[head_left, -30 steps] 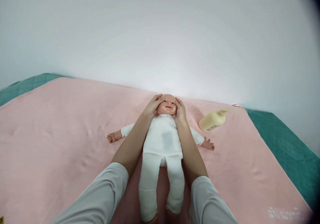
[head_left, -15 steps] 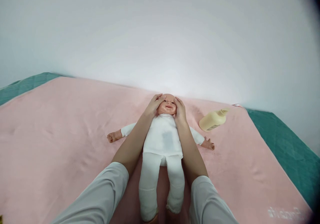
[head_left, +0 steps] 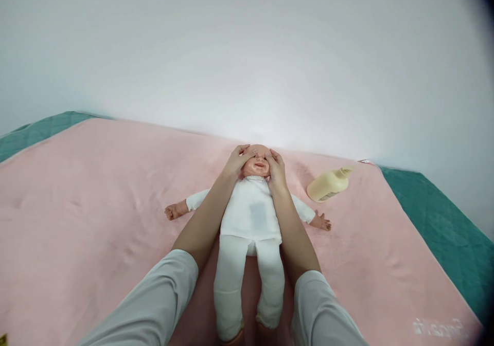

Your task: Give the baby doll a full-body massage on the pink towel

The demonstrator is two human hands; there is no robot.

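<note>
A baby doll (head_left: 250, 210) in a white cloth suit lies on its back, arms spread and legs toward me. My left hand (head_left: 236, 162) cups the left side of its head, thumb lying across the brow and eye. On the other side my right hand (head_left: 277, 167) is wrapped round the head in the same way, its thumb by the other eye. The doll's nose and mouth show between my hands, while most of the eyes are covered. A grey-blue patch marks the front of the suit.
A pale yellow pump bottle (head_left: 328, 185) lies tilted on the pink blanket (head_left: 116, 207), right of the doll. Green quilted cloth (head_left: 440, 222) shows beyond the blanket's edges. A white wall (head_left: 247, 53) rises right behind. Something yellow (head_left: 3, 339) peeks in at the lower left corner.
Both thumbs have shifted inward over the doll's brow and eyes, most clearly the right one. The doll and the bottle stay in place.
</note>
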